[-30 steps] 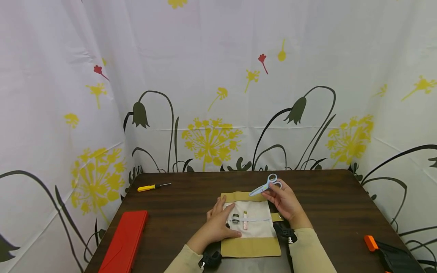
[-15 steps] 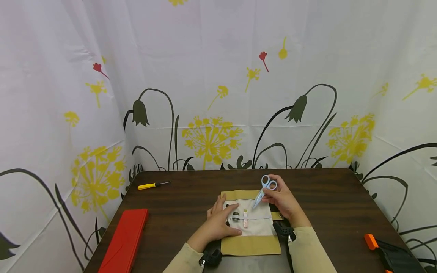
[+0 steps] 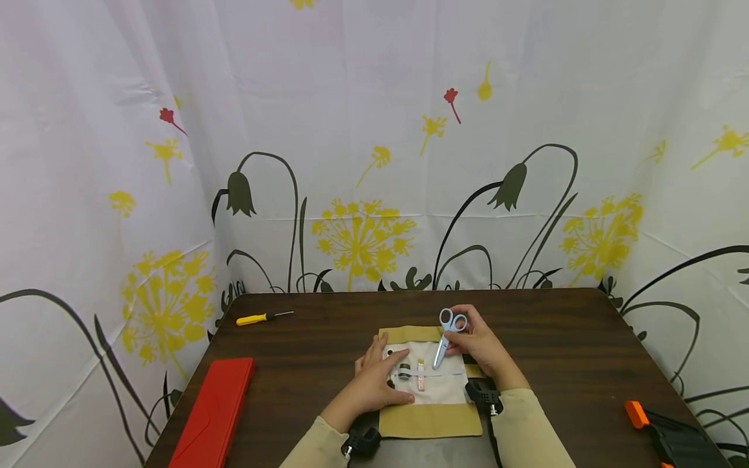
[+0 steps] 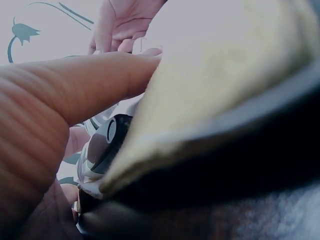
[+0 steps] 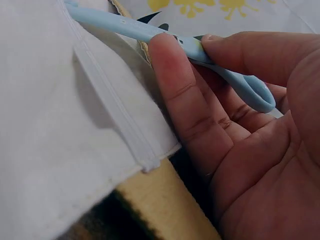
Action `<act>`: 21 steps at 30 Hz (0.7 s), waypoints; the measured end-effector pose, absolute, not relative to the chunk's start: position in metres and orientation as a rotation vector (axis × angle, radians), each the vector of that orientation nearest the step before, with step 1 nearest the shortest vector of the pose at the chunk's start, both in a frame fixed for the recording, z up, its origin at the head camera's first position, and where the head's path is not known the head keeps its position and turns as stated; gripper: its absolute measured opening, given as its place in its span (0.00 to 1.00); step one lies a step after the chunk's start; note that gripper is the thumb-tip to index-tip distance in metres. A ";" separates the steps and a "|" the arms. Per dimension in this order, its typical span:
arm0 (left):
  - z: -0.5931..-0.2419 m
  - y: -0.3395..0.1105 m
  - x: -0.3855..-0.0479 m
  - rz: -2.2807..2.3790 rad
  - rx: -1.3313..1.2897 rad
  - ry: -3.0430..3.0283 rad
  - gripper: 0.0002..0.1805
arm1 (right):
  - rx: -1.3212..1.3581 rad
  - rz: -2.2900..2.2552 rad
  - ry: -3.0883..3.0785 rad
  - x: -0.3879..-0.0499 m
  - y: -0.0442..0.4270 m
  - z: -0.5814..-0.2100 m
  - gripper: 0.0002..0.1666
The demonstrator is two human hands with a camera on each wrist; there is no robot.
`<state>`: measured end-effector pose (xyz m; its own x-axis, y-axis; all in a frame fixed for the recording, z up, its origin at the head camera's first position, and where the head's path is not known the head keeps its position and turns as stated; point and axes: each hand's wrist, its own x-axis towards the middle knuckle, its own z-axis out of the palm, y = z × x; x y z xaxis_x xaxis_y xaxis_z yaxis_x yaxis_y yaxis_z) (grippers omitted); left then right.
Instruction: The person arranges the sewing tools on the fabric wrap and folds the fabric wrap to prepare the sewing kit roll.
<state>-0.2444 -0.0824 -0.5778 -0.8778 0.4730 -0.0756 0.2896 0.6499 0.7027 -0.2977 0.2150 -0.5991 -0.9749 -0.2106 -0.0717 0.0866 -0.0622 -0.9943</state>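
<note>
Light blue scissors (image 3: 449, 337) are pinched between the thumb and fingers of my right hand (image 3: 481, 341), blades pointing down at the pouch. In the right wrist view the scissors (image 5: 125, 25) slant across toward the upper part of a white elastic band (image 5: 112, 97). My left hand (image 3: 371, 383) rests, fingers spread, on the left side of an unfolded tan-and-white fabric pouch (image 3: 430, 421). Under the band sit a small dark spool-like item (image 3: 404, 371) and a slim item with a pink-and-white label (image 3: 420, 377). Dark round items beside the left hand are partly hidden.
A yellow-handled screwdriver (image 3: 253, 320) lies at the table's back left. The red case (image 3: 213, 409) stands at the left edge. A black-and-orange tool (image 3: 667, 432) lies at the right. Behind the dark wooden table (image 3: 562, 364) hangs a flowered curtain (image 3: 363, 130).
My right hand has turned the scissors from pointing left to pointing down and lowered them over the pouch, blade tip near the band. My left hand has stayed on the pouch.
</note>
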 end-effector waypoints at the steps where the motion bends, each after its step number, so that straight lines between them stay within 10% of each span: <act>1: -0.578 -0.083 -0.245 1.056 0.614 2.610 0.51 | -0.144 -2.137 2.004 -0.298 0.215 -0.599 0.39; 21: -0.572 -0.080 -0.240 1.031 0.600 2.637 0.51 | -0.304 -1.993 1.986 -0.295 0.212 -0.596 0.32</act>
<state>-0.2404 -0.0804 -0.5719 -0.8850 0.4592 -0.0771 0.2851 0.6654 0.6899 -0.2948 0.2117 -0.5957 -0.9294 -0.3630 -0.0672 0.0685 0.0092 -0.9976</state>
